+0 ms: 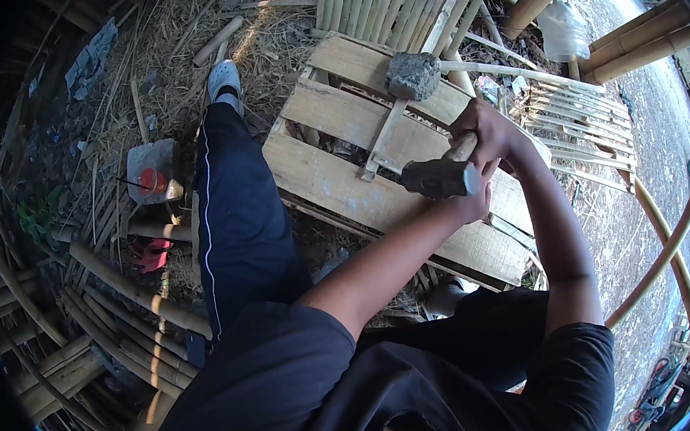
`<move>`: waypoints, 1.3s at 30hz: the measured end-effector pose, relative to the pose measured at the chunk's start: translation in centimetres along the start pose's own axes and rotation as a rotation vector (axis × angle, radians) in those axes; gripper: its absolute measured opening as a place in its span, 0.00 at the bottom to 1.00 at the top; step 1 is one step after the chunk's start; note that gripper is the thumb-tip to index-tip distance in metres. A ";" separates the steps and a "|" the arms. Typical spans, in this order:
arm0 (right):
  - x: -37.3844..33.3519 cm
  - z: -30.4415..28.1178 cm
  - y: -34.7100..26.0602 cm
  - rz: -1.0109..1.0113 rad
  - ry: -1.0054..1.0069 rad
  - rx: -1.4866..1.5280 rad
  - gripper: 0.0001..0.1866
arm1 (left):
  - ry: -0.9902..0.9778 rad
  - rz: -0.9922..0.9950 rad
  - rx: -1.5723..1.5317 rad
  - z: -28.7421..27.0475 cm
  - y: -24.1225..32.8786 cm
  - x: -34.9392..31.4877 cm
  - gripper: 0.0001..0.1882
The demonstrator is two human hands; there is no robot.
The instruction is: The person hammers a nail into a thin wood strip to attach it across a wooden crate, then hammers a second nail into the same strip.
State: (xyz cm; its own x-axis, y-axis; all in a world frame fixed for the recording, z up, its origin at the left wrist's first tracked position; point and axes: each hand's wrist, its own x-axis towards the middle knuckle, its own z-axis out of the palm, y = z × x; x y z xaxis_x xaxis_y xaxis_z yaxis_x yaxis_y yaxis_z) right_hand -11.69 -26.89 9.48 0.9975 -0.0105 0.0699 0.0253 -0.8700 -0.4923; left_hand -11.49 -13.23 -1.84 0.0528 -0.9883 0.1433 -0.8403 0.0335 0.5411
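Dark shirt (277, 367) fabric comes nearest; beyond it the left hand (478, 205) is partly hidden, its grip impossible to tell. The right hand (484, 131) grasps a hammer (440, 180) by its handle, over a slatted wooden bench (329, 175); farther off sits a rough stone block (413, 76).

No text, label, number or sign can be read anywhere in frame. Hammer (441, 179), centre: no legible marking. Red cup (151, 181), left: none legible.

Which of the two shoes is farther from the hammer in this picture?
The left shoe, at the end of the outstretched leg; the right shoe appears much closer to the hammer.
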 end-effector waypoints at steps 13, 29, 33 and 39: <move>-0.3 1.3 1.1 0.263 -0.055 -0.422 0.12 | 0.148 0.088 0.183 0.4 0.5 0.5 0.33; -0.1 -6.3 -4.1 0.335 0.225 -0.379 0.05 | 0.000 0.066 0.247 -2.2 0.4 0.1 0.35; -1.4 -10.6 -9.8 0.715 0.278 -0.419 0.10 | 0.111 0.090 0.110 -1.8 0.2 0.3 0.34; -5.5 -9.6 -15.4 1.250 0.254 -0.089 0.25 | 0.238 0.392 -0.362 -3.3 -1.2 -0.8 0.24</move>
State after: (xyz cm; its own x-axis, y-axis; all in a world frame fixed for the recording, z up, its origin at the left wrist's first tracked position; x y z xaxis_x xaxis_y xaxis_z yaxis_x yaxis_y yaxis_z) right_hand -18.23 -18.22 25.01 0.2983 -0.9267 -0.2286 -0.9309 -0.2295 -0.2841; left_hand -8.71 -11.98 0.10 -0.0697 -0.8325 0.5496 -0.5856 0.4802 0.6530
